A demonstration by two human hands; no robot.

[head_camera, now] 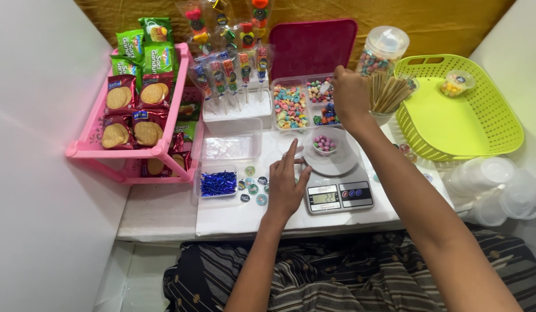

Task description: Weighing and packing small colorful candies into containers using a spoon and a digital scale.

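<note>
Two hands work: the left hand (285, 188) rests open just beside the small cup (324, 144) on the scale (336, 190), while the right hand (349, 95), fingers pinched, reaches beyond into the candy tray (305, 104).

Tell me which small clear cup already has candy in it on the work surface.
The cup on the scale, holding pink and purple candies. The other clear cup, just left of it by the left hand, looks empty. The right hand reaches over the candy tray.
</note>
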